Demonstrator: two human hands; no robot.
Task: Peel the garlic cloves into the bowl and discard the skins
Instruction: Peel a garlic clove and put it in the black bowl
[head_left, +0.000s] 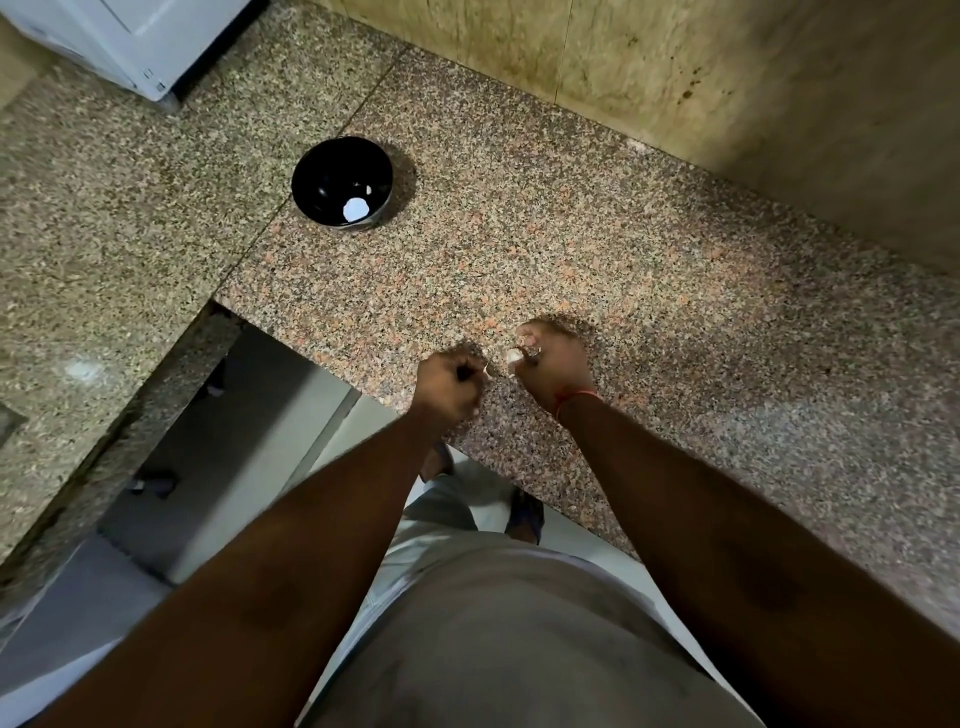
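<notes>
- The right hand (550, 364) has its fingers curled around a pale garlic clove (513, 356), which shows at the thumb side of the fist.
- The left hand (451, 382) is closed into a loose fist just beside the right one; a small pale scrap, perhaps skin (488, 368), shows at its fingertips, though it is too small to be sure.
- The two hands sit close together but apart, low over the near edge of the counter (571, 218).
- A thin red thread (574, 397) circles the right wrist.
- Both bare forearms reach forward from the bottom of the view.
- A black bowl (341, 182) stands on the counter, well apart from the hands, further back and to the left.
- Inside the bowl lies one pale round piece (356, 209), likely a peeled clove; a small bright spot near it may be a reflection.
- The counter is speckled brown and pink stone; a tan stone wall (727, 78) rises behind it.
- A white appliance (130, 41) sits at the top left corner.
- Below the counter edge, a pale floor (249, 457) is visible.
</notes>
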